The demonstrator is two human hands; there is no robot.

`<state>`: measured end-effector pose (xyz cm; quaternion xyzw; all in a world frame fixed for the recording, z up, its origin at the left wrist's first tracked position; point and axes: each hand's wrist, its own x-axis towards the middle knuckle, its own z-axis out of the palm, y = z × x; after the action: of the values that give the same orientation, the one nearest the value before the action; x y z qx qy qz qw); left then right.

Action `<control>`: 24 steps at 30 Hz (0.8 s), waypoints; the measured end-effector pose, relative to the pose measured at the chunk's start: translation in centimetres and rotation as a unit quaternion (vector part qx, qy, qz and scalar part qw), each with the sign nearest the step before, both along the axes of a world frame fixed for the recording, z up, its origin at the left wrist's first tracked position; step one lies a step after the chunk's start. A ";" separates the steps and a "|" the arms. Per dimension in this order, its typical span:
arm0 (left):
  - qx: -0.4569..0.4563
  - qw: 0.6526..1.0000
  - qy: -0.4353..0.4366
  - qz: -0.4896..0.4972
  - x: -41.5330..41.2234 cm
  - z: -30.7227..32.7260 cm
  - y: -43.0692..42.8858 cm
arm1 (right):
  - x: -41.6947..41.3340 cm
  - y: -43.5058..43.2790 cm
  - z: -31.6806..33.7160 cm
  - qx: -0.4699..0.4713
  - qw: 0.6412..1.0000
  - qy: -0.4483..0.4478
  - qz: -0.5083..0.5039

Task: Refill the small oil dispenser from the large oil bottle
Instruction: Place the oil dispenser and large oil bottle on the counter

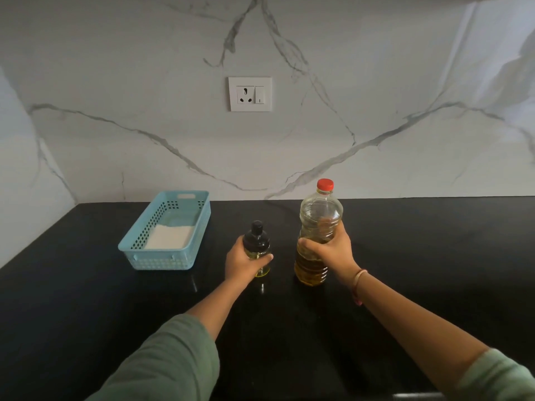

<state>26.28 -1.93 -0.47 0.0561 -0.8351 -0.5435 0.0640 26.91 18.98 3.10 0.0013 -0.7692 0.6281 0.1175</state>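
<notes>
On the black counter (419, 256), near its middle, the person is gripping two upright containers side by side. The left hand (240, 261) is wrapping its fingers around the small oil dispenser (257, 240), which is standing with its black top on and a little yellow oil showing at its base. Just beside it, apart by a narrow gap, the right hand (333, 250) is curling around the waist of the large oil bottle (320, 212), which is resting on the counter with its red cap (325, 185) on and amber oil filling its lower part. A bracelet (359, 280) is sitting on the right wrist.

Left of the dispenser, and apart from it, a blue basket (162, 260) is lying at an angle, its far end near the marble wall (115, 82); something white, perhaps a folded cloth, is lying inside. Bare counter is stretching wide to the right of the bottle and forward under both forearms, and a band is running behind both containers up to the wall's edge. A socket (249, 94) is sitting on the wall above.
</notes>
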 end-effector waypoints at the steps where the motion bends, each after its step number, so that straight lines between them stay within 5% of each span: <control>1: 0.001 1.000 0.000 0.001 0.2 0.0 -0.1 | 0.2 -0.2 0.0 -0.001 1.000 0.000 -0.001; 15: 0.005 1.000 -0.017 -0.003 1.1 -1.2 -1.1 | 0.6 -1.0 -0.4 -0.008 1.000 -0.014 0.005; 24: -0.034 0.994 -0.085 -0.057 1.2 -0.7 -2.0 | 0.5 0.4 0.5 0.042 0.991 -0.065 0.109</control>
<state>27.45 -3.88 -1.20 0.0526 -0.8573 -0.5108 -0.0362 27.45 19.40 3.56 0.0490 -0.7964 0.6028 -0.0021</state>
